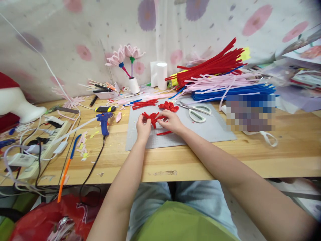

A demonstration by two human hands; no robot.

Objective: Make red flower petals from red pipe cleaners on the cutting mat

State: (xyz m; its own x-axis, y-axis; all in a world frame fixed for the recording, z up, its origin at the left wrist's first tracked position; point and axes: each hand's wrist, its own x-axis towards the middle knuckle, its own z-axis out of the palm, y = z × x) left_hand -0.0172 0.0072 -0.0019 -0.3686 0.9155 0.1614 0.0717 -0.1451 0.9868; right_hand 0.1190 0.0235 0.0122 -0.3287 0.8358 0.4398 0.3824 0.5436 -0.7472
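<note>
While our left hand (144,128) pinches one side of a red fuzzy piece (153,118) between its fingers, our right hand (172,122) pinches the other side, thumb and forefinger brought together on it. We have this piece just over the grey mat (208,134) on the desk (190,162), near the mat's left half. Just beyond our fingers lies a red flower-like shape (168,106), with cut red strips (144,104) to its left and open scissors (197,111) to its right. Below our right hand we see a single red strip (164,133). Left of the mat, we have a blue glue gun (104,123).
</note>
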